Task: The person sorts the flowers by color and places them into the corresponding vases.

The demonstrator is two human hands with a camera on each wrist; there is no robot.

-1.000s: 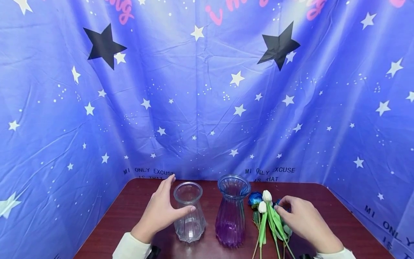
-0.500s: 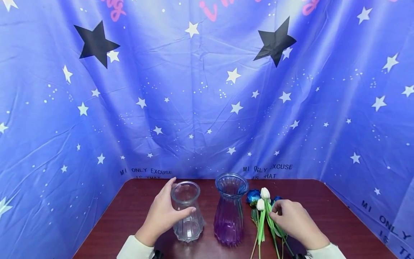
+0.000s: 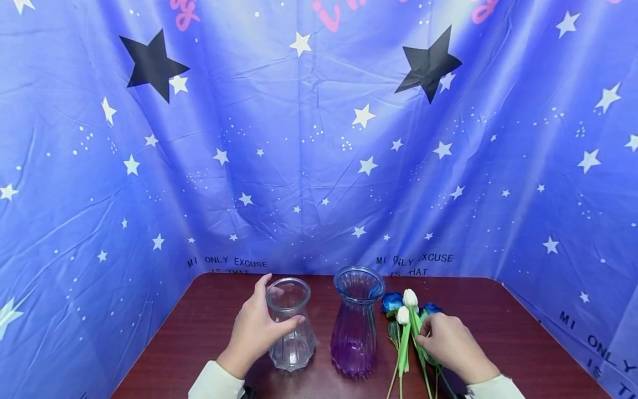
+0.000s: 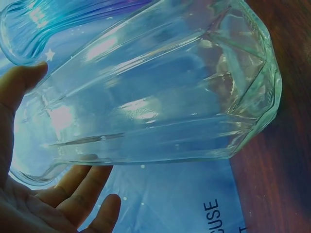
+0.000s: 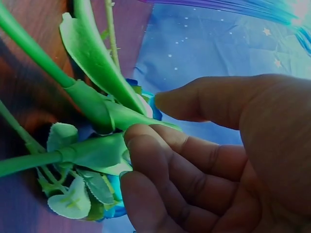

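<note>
A clear glass vase [image 3: 291,338] stands upright on the dark red table. My left hand [image 3: 256,324] grips it around the neck, thumb across the front and fingers behind. In the left wrist view, the ribbed clear vase [image 4: 146,107] lies between thumb and fingers. To its right is a taller blue-and-purple glass vase [image 3: 355,332]. White tulips [image 3: 410,299] with green leaves lie with blue flowers [image 3: 392,302] at the right. My right hand [image 3: 451,341] is at the tulip stems, fingers bent; in the right wrist view, its thumb [image 5: 194,99] stands apart from the fingers beside a green stem [image 5: 126,114].
The table [image 3: 209,310] has its back edge against a blue star-printed cloth [image 3: 299,166], which also hangs at both sides. Flower stems reach toward the table's front edge.
My left hand has come in closer around the clear vase. My right hand has moved down and left along the tulips toward their stems. The vases stand where they were.
</note>
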